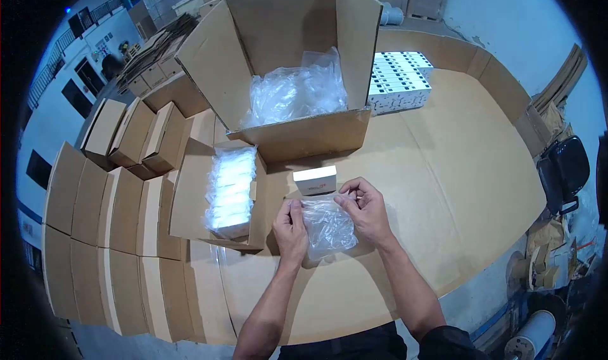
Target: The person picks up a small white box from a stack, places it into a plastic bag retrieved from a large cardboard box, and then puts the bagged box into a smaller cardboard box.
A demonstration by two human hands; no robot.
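A clear plastic bag (329,230) hangs between my two hands over the cardboard-covered table. My left hand (291,228) pinches its left upper edge between thumb and fingers. At the opposite upper corner, my right hand (366,209) grips the bag with thumb and curled fingers. Just beyond the bag's top edge stands a small white box (315,181) with faint print on its side. Left of my hands, an open carton (258,224) holds a row of plastic-wrapped white items (231,186). Whether anything lies inside the bag is unclear; it looks flat and crumpled.
A large open carton (310,138) with loose clear bags (294,94) stands at the back. White patterned boxes (399,84) are stacked behind right. Brown cartons (123,221) line the left side. A cardboard rim (456,53) borders the table (468,170). A black chair (562,170) stands right.
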